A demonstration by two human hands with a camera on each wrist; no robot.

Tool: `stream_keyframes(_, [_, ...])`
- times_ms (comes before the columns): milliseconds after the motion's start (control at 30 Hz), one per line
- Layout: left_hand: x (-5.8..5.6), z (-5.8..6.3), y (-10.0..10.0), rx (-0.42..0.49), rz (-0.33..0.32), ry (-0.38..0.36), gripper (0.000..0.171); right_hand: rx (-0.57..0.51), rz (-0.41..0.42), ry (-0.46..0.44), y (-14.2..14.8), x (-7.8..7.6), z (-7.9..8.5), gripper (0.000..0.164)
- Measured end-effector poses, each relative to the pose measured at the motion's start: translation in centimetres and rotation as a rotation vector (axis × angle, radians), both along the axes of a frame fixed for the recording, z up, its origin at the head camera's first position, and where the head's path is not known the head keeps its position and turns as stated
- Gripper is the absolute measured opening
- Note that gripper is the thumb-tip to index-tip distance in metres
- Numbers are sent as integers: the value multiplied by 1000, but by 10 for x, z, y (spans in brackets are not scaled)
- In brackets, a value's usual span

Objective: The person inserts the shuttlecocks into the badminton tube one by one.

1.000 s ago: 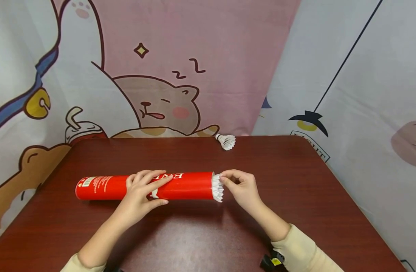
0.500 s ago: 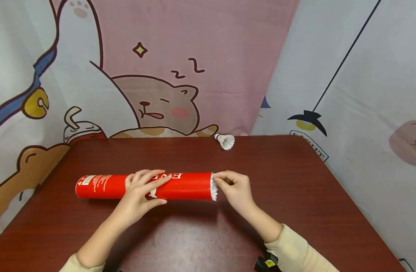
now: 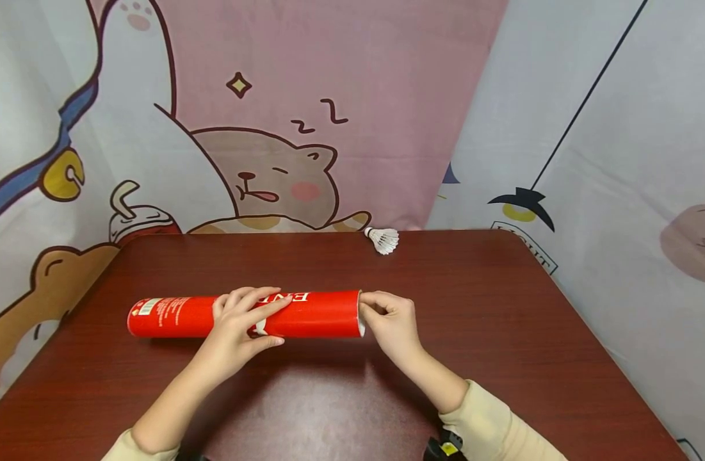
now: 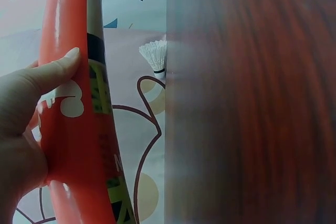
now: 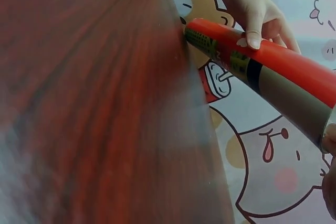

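Observation:
A red shuttlecock tube (image 3: 323,315) lies sideways above the table, its open end to the right. My left hand (image 3: 237,326) grips it around the middle, thumb on the near side and fingers over the top. In the left wrist view the thumb presses against the tube's red wall (image 4: 68,145). At the open end is my right hand (image 3: 395,323), thumb and index finger bent together with their tips just inside the rim. The feathered shuttlecock they pinch is hidden within the tube, with only a white sliver showing at the rim.
Another white shuttlecock (image 3: 384,241) lies at the far edge of the dark red-brown table (image 3: 473,275). Behind the table hangs a cloth printed with cartoon animals (image 3: 283,173).
The shuttlecock's feathers stuck out of the tube a second ago and have slid inside. My right hand has moved left with it, up to the rim. The left hand stays still.

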State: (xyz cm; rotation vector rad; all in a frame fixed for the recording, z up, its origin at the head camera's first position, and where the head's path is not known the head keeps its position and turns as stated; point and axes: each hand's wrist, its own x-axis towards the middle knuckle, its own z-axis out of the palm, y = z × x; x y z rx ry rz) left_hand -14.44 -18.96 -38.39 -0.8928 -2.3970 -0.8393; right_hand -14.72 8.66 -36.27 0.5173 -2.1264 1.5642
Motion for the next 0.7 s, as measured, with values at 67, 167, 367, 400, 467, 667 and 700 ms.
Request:
stream_keyframes(67, [0,1,0,1,-1,-2,73,7,-3,9,1,0,2,17])
stream_keyframes(167, [0,2,0,0,0,-5,73,33,-2,64,3,-1,5,17])
stream_keyframes(367, [1,3,1,1,7,-1,73,79,-6,237,8,-8,-2,20])
stream_keyframes(400, [1,3,1,2,7,-1,73,75,-4,251,10,-11,-7,19])
stream_keyframes(467, [1,3,1,3,8,-2,73,54,11,275,13,-16,-15,18])
stream_keyframes(667, [1,3,0,0,10,3,74,19,20,299,22,-27,-20,16])
stream_keyframes(700, [1,3,0,-1,10,4,74,19,8,299,23,-28,-19,16])
